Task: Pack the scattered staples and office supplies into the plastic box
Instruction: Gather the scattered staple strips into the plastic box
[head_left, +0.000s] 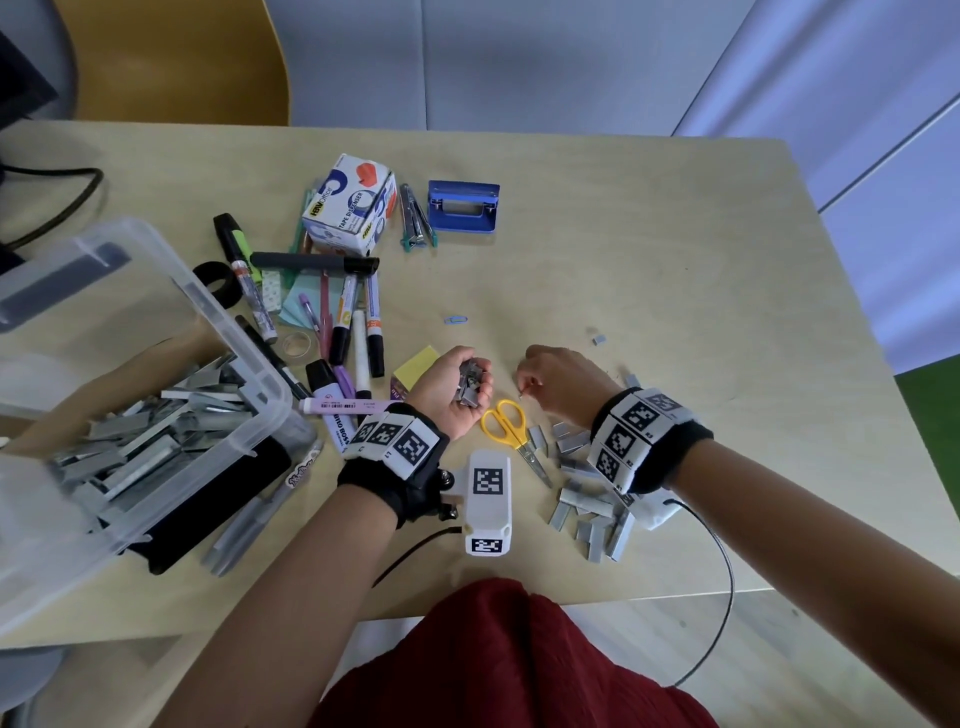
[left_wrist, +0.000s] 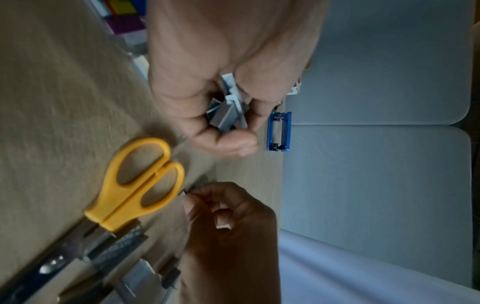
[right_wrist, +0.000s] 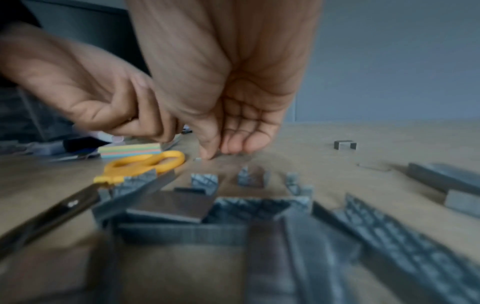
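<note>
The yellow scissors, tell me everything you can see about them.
The scissors have two yellow plastic loop handles and closed, silvery metal blades with faint printing. They lie flat on the wooden table between the two wrists, handles pointing away from the person, tips toward them. The left hand, cupping staples, is just beside the handles; the right hand is on the other side. Neither touches them. Loose staple strips lie by the blades; whether they touch is unclear.

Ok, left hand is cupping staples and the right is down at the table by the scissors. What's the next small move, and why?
Probably finish the pinch: the right hand has its fingertips at the table beside a tiny staple bit, just past the scissors. Lift it into the staples cupped in the left hand. The box comes later, since more staple strips lie near.
</note>
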